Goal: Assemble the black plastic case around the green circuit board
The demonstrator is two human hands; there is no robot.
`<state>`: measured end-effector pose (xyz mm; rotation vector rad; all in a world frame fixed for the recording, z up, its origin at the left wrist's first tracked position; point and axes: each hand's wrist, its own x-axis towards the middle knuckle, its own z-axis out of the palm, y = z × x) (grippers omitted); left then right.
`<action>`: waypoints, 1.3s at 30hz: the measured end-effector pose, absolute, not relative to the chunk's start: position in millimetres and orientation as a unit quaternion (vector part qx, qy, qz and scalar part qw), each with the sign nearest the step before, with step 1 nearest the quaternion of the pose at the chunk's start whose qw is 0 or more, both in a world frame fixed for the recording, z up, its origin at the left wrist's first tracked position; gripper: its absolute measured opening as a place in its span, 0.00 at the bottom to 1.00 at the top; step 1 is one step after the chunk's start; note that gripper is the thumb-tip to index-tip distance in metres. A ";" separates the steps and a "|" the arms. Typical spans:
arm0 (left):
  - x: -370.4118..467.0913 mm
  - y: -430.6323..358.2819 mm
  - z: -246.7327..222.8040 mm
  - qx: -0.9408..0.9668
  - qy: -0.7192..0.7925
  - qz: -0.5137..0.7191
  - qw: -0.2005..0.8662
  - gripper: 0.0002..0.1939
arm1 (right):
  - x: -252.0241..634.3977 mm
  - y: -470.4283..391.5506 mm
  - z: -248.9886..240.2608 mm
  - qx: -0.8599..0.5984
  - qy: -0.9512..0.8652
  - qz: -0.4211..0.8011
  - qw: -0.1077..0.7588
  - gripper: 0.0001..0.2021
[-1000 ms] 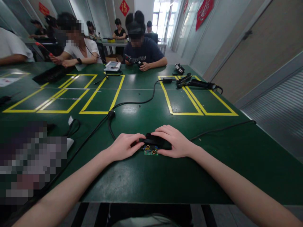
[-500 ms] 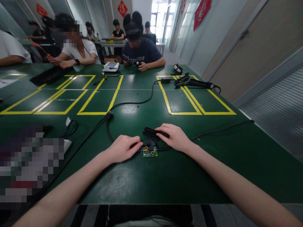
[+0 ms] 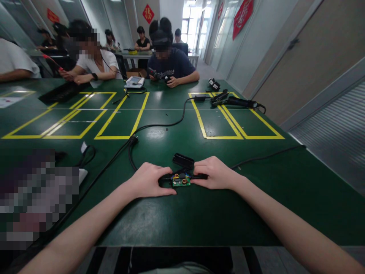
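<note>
A small green circuit board with copper-wound coils lies on the table in front of me, black cables running from its two ends. My left hand is at its left end, thumb and fingers spread apart around the cable there. At the right end, the fingertips and thumb of my right hand close on the board's edge, beside the black cable. Just behind the board rests an open black plastic housing half, touched by neither hand as far as I can see.
A long black cable with a plug crosses the green table. Black tools lie at the far right, near yellow tape outlines. A blurred-out item sits at left. Several people work across the table.
My right hand has let go of the black housing half and come down to the board's right edge. My left thumb and fingers have opened wider.
</note>
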<state>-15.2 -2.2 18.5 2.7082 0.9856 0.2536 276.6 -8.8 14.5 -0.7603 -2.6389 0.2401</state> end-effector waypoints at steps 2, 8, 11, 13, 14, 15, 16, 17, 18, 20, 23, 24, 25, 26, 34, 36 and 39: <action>-14.2 -2.7 17.7 0.928 0.336 0.093 0.128 0.21 | 276.3 -9.8 15.6 -0.255 -0.941 0.070 0.212 0.14; -15.5 -1.6 20.0 0.929 0.321 0.085 0.164 0.25 | 274.3 -9.2 12.0 -0.299 -0.926 0.033 0.228 0.16; -17.5 1.0 19.1 0.918 0.342 0.113 0.169 0.30 | 271.6 -7.9 5.0 -0.321 -0.920 0.054 0.216 0.15; -17.5 3.2 17.0 0.905 0.367 0.134 0.167 0.29 | 269.9 -7.1 1.1 -0.342 -0.913 0.068 0.210 0.14; -16.8 4.4 15.7 0.900 0.379 0.142 0.163 0.27 | 269.2 -6.6 -0.5 -0.352 -0.910 0.074 0.205 0.14; -15.8 5.7 14.5 0.895 0.390 0.148 0.157 0.26 | 268.6 -5.9 -1.9 -0.363 -0.907 0.078 0.198 0.14; -14.4 6.9 13.4 0.893 0.395 0.148 0.154 0.25 | 268.2 -5.1 -3.2 -0.374 -0.904 0.082 0.191 0.13; -12.7 8.0 12.4 0.893 0.398 0.149 0.148 0.25 | 268.0 -4.0 -4.3 -0.388 -0.900 0.084 0.183 0.13; -10.8 9.1 11.7 0.894 0.400 0.146 0.142 0.25 | 268.0 -2.8 -5.2 -0.402 -0.894 0.086 0.178 0.13; -6.9 10.8 10.9 0.895 0.405 0.136 0.124 0.25 | 268.8 0.0 -6.1 -0.429 -0.881 0.089 0.180 0.12; -1.4 12.2 11.4 0.895 0.421 0.114 0.094 0.25 | 271.8 3.1 -4.2 -0.451 -0.863 0.102 0.203 0.10; 0.1 12.4 12.0 0.894 0.425 0.108 0.088 0.25 | 273.0 3.6 -2.8 -0.455 -0.858 0.110 0.211 0.10; 1.3 12.5 12.6 0.893 0.429 0.103 0.086 0.25 | 274.2 3.8 -1.4 -0.459 -0.854 0.119 0.216 0.10; 2.4 12.5 13.2 0.892 0.432 0.099 0.086 0.24 | 275.3 3.7 0.0 -0.461 -0.851 0.128 0.219 0.12; 1.6 13.7 16.0 0.889 0.438 0.102 0.092 0.21 | 269.5 -1.1 -0.3 -0.462 -0.852 0.153 0.195 0.32; -1.1 15.0 15.7 0.897 0.413 0.114 0.108 0.26 | 265.9 -3.9 0.9 -0.475 -0.847 0.146 0.189 0.28; -3.7 17.0 14.2 0.905 0.383 0.136 0.125 0.29 | 261.5 -9.1 4.4 -0.495 -0.840 0.136 0.176 0.19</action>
